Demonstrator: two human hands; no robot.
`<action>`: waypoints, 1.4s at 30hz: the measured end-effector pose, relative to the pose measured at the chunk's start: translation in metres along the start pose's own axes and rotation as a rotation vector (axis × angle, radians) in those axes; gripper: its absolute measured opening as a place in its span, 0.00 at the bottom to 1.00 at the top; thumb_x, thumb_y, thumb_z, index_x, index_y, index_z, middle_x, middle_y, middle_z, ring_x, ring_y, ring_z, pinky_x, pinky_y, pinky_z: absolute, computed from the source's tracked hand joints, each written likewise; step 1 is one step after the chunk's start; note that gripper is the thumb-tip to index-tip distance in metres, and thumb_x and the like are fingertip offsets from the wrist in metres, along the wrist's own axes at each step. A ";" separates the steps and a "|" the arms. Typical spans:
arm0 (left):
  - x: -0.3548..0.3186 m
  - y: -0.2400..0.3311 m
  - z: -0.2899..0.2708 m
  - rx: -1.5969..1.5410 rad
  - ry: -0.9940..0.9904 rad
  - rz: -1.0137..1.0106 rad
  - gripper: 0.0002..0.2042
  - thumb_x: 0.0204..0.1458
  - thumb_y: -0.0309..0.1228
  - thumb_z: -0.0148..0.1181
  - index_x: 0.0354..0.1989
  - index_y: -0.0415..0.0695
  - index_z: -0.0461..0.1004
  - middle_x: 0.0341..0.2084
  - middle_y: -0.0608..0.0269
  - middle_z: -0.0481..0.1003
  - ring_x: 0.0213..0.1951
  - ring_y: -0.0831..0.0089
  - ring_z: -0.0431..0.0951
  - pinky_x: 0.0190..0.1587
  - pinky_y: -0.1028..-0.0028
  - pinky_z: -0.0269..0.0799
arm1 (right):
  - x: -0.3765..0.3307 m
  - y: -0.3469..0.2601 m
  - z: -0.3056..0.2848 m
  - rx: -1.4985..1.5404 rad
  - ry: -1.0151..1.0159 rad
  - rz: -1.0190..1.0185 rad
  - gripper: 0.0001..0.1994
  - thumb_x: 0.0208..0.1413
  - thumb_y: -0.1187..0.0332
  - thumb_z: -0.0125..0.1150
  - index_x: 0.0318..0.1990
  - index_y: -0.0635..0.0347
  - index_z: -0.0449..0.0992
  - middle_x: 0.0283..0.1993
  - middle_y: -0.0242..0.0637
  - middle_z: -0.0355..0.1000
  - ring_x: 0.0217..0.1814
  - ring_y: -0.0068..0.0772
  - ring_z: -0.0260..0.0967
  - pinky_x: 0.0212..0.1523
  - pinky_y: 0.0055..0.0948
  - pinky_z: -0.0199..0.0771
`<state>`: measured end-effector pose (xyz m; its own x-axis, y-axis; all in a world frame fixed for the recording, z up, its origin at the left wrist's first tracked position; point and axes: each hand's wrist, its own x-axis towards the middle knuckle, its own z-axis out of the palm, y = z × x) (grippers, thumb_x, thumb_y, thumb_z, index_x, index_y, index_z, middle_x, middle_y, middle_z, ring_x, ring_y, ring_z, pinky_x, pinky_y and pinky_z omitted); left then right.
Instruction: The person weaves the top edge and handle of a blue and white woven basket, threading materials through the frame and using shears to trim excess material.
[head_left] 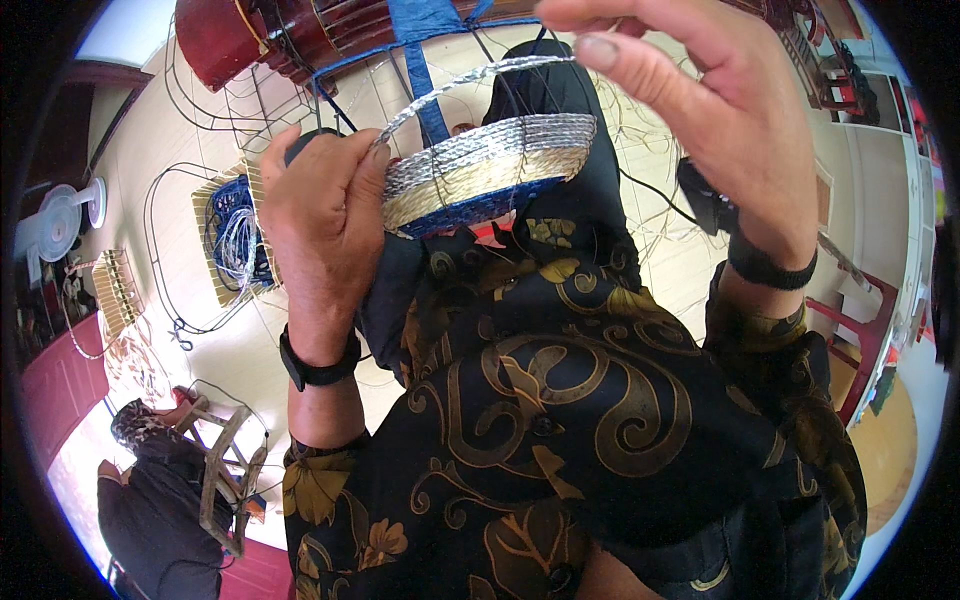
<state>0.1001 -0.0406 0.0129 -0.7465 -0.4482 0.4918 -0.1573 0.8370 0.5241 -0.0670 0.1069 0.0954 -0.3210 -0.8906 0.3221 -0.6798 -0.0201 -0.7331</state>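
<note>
My left hand [320, 225] grips the left rim of a small woven basket [490, 170] held up over my lap. The basket has bands of silver, straw colour and blue around thin wire stakes. A silver strand [470, 80] arches from the basket's left rim up to my right hand [700, 90], which pinches its end between fingertips above and to the right of the basket. Both wrists wear black bands. My black garment with gold swirls [560, 400] fills the lower middle.
On the pale floor lie wire frames [175, 250], a half-woven piece with blue strands [235, 240] and a straw panel [118, 290]. A white fan [60, 215] stands at the left. Another person sits at a wooden stool [225, 470] at the lower left. Dark red furniture [250, 35] stands at the top.
</note>
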 end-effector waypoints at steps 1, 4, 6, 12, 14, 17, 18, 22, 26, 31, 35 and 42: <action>-0.001 0.000 0.002 -0.015 0.023 0.002 0.02 0.46 0.25 0.56 0.28 0.41 0.74 0.16 0.62 0.69 0.21 0.67 0.70 0.48 0.63 0.61 | 0.005 -0.004 0.004 -0.014 -0.006 -0.092 0.09 0.50 0.71 0.56 0.37 0.65 0.73 0.32 0.39 0.73 0.32 0.26 0.70 0.33 0.25 0.70; -0.003 0.001 0.005 0.034 0.065 0.047 0.02 0.44 0.24 0.56 0.27 0.41 0.73 0.16 0.62 0.68 0.21 0.67 0.69 0.46 0.63 0.61 | 0.018 -0.003 0.020 -0.235 -0.096 -0.248 0.09 0.50 0.69 0.56 0.39 0.63 0.73 0.35 0.40 0.72 0.36 0.32 0.70 0.35 0.27 0.69; -0.004 0.003 0.009 0.061 0.077 0.078 0.02 0.43 0.23 0.57 0.27 0.40 0.73 0.16 0.63 0.68 0.22 0.67 0.69 0.46 0.64 0.61 | 0.024 0.002 0.030 -0.372 -0.123 -0.312 0.09 0.52 0.68 0.55 0.37 0.62 0.73 0.34 0.42 0.71 0.34 0.37 0.69 0.33 0.30 0.67; -0.005 0.003 0.022 0.105 0.154 0.214 0.05 0.38 0.22 0.59 0.26 0.40 0.73 0.16 0.67 0.67 0.22 0.71 0.69 0.44 0.64 0.60 | 0.027 0.023 0.041 -0.385 -0.341 -0.013 0.10 0.53 0.64 0.51 0.27 0.60 0.73 0.21 0.41 0.67 0.24 0.41 0.63 0.26 0.35 0.63; -0.004 0.003 0.025 0.103 0.169 0.225 0.05 0.38 0.22 0.59 0.26 0.40 0.73 0.16 0.67 0.67 0.22 0.71 0.69 0.45 0.64 0.60 | 0.030 0.032 0.039 -0.295 -0.384 0.007 0.11 0.55 0.64 0.52 0.28 0.64 0.72 0.18 0.37 0.65 0.19 0.29 0.55 0.22 0.25 0.59; -0.005 0.002 0.026 0.064 0.162 0.207 0.05 0.40 0.22 0.58 0.27 0.41 0.73 0.16 0.66 0.67 0.22 0.70 0.68 0.45 0.64 0.60 | 0.036 0.016 0.036 -0.147 -0.433 0.068 0.12 0.54 0.63 0.53 0.29 0.64 0.72 0.19 0.37 0.66 0.20 0.27 0.58 0.23 0.24 0.60; -0.005 0.004 0.026 0.023 0.139 0.193 0.05 0.41 0.22 0.57 0.28 0.41 0.73 0.16 0.66 0.67 0.22 0.70 0.68 0.45 0.65 0.59 | 0.037 0.021 0.031 -0.163 -0.447 -0.004 0.09 0.52 0.66 0.55 0.31 0.64 0.74 0.21 0.37 0.67 0.22 0.28 0.62 0.25 0.24 0.62; 0.005 0.007 0.000 -0.324 -0.245 -0.077 0.10 0.50 0.24 0.51 0.40 0.37 0.73 0.22 0.63 0.72 0.30 0.76 0.72 0.41 0.79 0.64 | 0.031 0.041 0.022 -0.143 -0.401 -0.201 0.06 0.44 0.72 0.58 0.31 0.61 0.75 0.26 0.38 0.69 0.28 0.41 0.67 0.28 0.34 0.66; 0.012 -0.009 -0.005 -0.774 -0.341 -0.215 0.12 0.55 0.27 0.46 0.43 0.35 0.71 0.29 0.62 0.74 0.35 0.76 0.72 0.42 0.80 0.65 | 0.024 0.050 0.018 -0.353 -0.300 -0.435 0.07 0.41 0.72 0.59 0.31 0.57 0.75 0.27 0.35 0.69 0.30 0.36 0.69 0.29 0.31 0.68; 0.023 -0.009 -0.004 -0.756 -0.446 -0.229 0.10 0.53 0.26 0.48 0.39 0.34 0.72 0.28 0.62 0.74 0.33 0.78 0.72 0.38 0.80 0.66 | 0.022 0.045 0.020 -0.517 -0.202 -0.542 0.07 0.38 0.74 0.59 0.29 0.56 0.75 0.28 0.32 0.69 0.30 0.33 0.69 0.29 0.28 0.69; 0.039 -0.005 -0.002 -0.602 -0.636 -0.186 0.08 0.50 0.27 0.52 0.33 0.34 0.74 0.23 0.64 0.73 0.27 0.80 0.70 0.31 0.80 0.65 | 0.022 0.051 0.022 -0.590 -0.082 -0.676 0.07 0.36 0.75 0.58 0.28 0.56 0.75 0.30 0.29 0.70 0.30 0.30 0.69 0.28 0.26 0.69; 0.041 -0.005 0.012 -0.627 -0.490 -0.149 0.08 0.46 0.28 0.53 0.21 0.34 0.71 0.10 0.57 0.65 0.15 0.75 0.65 0.21 0.73 0.60 | 0.019 0.048 0.022 -0.410 -0.155 -0.391 0.04 0.44 0.70 0.59 0.29 0.58 0.75 0.27 0.36 0.69 0.27 0.35 0.68 0.27 0.29 0.68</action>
<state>0.0623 -0.0589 0.0218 -0.9676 -0.2312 0.1016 0.0057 0.3824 0.9240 -0.0916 0.0790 0.0531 0.0842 -0.9091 0.4079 -0.9378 -0.2107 -0.2760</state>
